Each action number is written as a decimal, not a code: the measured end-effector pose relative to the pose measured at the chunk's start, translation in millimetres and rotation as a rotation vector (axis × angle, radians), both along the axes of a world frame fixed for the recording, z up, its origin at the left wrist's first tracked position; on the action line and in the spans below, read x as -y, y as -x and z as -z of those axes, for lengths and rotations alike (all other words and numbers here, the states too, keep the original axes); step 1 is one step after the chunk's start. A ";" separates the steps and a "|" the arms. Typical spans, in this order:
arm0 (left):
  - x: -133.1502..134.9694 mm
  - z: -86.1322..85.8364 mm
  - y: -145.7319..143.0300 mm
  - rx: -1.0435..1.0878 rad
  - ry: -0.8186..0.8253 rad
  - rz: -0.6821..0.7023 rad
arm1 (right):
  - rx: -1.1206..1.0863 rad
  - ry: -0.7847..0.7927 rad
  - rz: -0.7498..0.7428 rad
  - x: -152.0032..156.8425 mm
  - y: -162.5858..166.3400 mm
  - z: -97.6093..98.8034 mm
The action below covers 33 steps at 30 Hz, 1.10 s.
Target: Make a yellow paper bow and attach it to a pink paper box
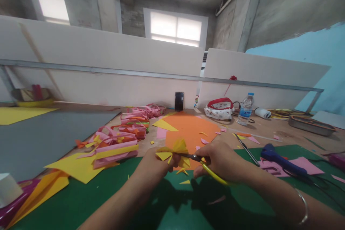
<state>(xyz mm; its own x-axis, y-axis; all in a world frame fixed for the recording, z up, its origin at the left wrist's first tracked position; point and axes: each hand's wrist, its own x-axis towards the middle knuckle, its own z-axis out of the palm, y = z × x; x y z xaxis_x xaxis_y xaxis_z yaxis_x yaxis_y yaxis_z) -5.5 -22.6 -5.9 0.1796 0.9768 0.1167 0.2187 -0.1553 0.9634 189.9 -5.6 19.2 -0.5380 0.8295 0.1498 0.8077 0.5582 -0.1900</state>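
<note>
My left hand (154, 162) is closed on a folded yellow paper piece (175, 150), holding it above the green mat (81, 197). My right hand (221, 161) grips yellow-handled scissors (208, 168), whose blades reach into the yellow paper. Small yellow scraps (184, 182) lie on the mat just below the paper. An orange sheet (188, 129) lies flat behind both hands.
Pink and orange folded paper pieces (118, 142) pile up at the left, with yellow sheets (72, 167) near them. A blue glue gun (280, 160), a second pair of scissors (246, 149), a water bottle (245, 109), a pouch (219, 109) and a phone (179, 101) stand right and back.
</note>
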 end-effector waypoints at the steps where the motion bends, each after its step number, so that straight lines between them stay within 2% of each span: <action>1: 0.7 -0.5 -0.3 -0.002 0.011 -0.008 | 0.002 -0.004 0.000 0.2 0.1 -0.2; 16: 2.0 1.7 -1.0 0.038 0.088 -0.061 | 0.035 -0.031 0.023 -2.4 -0.9 1.2; 22: -0.4 5.3 -1.1 0.035 0.075 -0.067 | 0.055 -0.049 0.015 0.1 0.7 0.0; 27: 1.2 1.1 -1.5 0.022 0.060 -0.053 | 0.087 -0.053 -0.001 0.5 -4.8 -5.6; 30: 0.3 0.8 -1.2 0.083 0.121 -0.091 | 0.060 0.036 -0.029 -7.2 -15.5 -10.6; 33: -1.2 3.1 -1.7 0.159 0.177 -0.094 | -0.185 0.285 -0.088 -17.3 -21.7 -11.6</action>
<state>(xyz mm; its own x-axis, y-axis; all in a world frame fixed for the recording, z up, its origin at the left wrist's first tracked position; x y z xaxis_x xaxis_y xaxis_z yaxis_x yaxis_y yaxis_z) -3.8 -21.4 -9.0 0.0803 0.9961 -0.0377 0.0674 0.0323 0.9972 211.7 11.7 30.8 -0.5947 0.8037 0.0203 0.6963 0.5276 -0.4866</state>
